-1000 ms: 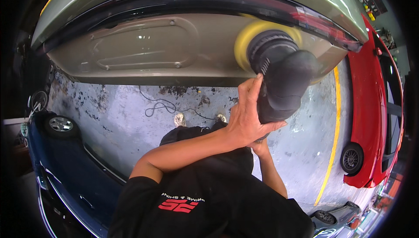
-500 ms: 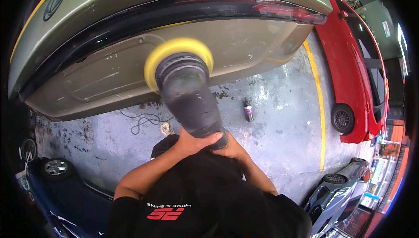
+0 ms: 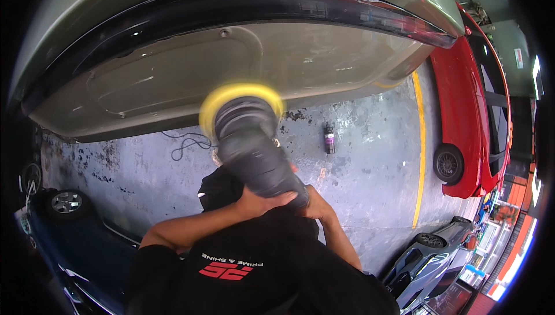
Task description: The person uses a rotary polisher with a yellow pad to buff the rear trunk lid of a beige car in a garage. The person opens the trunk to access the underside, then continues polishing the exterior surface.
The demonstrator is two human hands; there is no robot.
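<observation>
A dark grey polisher (image 3: pixel 254 156) with a round yellow foam pad (image 3: pixel 213 104) reaches from my chest toward the lower edge of a greenish-beige car panel (image 3: pixel 185 86). The pad is smeared by motion and overlaps that edge; whether it touches the paint I cannot tell. Around the rear end of the tool body my left hand (image 3: pixel 257 204) is closed, its thumb lying across the top. My right hand (image 3: pixel 315 204) grips the same end from the other side, its fingers mostly hidden behind the tool.
A glossy black strip (image 3: pixel 231 11) runs across the car above the panel. On the grey floor stand a dark bottle with a purple label (image 3: pixel 329 139) and a looped black cord (image 3: pixel 188 143). A red car (image 3: pixel 462 101) is at right, a dark blue car (image 3: pixel 75 245) lower left, a grey car (image 3: pixel 428 257) lower right.
The polisher and its pad have come down from the panel's middle to its lower edge, closer to my body. Both hands keep their hold. The whole view has shifted slightly.
</observation>
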